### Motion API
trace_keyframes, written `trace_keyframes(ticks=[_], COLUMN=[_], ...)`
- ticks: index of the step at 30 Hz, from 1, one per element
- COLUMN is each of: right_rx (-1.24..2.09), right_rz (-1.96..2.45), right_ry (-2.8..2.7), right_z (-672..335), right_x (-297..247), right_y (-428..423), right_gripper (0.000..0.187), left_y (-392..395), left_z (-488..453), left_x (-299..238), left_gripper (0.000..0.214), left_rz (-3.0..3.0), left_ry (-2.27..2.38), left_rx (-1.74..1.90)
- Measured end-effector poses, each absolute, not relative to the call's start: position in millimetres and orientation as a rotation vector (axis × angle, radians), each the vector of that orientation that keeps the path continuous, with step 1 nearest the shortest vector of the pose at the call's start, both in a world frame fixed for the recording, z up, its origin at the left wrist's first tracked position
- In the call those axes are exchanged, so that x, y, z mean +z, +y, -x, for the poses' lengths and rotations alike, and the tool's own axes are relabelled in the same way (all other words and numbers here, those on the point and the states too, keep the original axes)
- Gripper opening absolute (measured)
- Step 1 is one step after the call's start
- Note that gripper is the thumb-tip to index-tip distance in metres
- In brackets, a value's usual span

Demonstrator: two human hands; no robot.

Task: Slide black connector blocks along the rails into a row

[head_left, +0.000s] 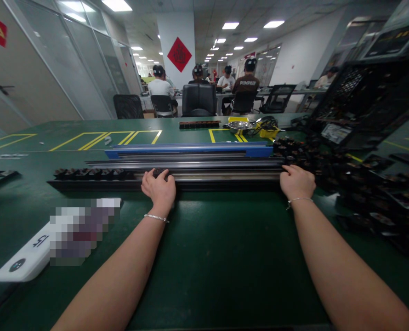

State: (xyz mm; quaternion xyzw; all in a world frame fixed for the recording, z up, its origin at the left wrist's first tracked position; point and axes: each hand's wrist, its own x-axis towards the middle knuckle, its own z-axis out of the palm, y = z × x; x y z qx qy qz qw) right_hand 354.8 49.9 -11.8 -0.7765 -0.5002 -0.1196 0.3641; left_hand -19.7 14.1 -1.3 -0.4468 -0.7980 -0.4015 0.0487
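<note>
From my remote seat, I take the long black rail (225, 185) as my landmark; it lies across the tabletop (225, 257), in front of my arms. My left hand (159, 187) is over its middle stretch, thumb and fingers closed around a small dark piece (160, 173) at the channel. My right hand (297, 182) bends over the rail's right end; its underside is hidden, so I cannot tell whether it clamps the rail or merely rests there. I judge that this wide spread of hands steadies so long a part, which one hand alone might let swivel.

A row of small black holders (90, 174) sits in the rail's left end, set close together, probably because the channel keeps them in line. Beyond the rail, a grey strip (197, 164) and a blue rail (190, 149) lie roughly parallel to it, an arrangement that seems to save room. To the rail's right spreads a heap of black parts (373, 184), presumably put there for easy reach by my right hand.
</note>
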Motion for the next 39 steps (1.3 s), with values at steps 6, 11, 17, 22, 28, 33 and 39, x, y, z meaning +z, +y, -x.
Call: trace_keyframes(ticks=[6,11,17,22,28,33,39], right_rx=[-0.306,-0.286,-0.305,-0.277,-0.272,-0.268,-0.279], right_rz=[2.001,2.001,2.006,2.018,2.015,2.018,2.019], right_ry=[-1.29,-1.294,-1.273,-1.273,-1.276,-1.277,-1.277], right_z=[-355,-354,-354,-354,-353,-352,-353], right_x=[-12,-10,-11,-10,-8,-7,-8], right_y=[50,50,50,50,49,47,49], right_gripper=[0.04,0.04,0.039,0.04,0.04,0.04,0.04], left_y=[13,11,10,9,8,7,6], left_z=[17,14,11,10,8,8,8], left_x=[-1,1,2,4,4,4,5], left_gripper=[0.029,0.029,0.03,0.028,0.028,0.028,0.029], left_rz=[1.387,1.427,1.464,1.48,1.509,1.529,1.579], left_ry=[-2.412,-2.404,-2.416,-2.429,-2.423,-2.418,-2.42], left_rx=[-1.219,-1.18,-1.172,-1.19,-1.188,-1.177,-1.127])
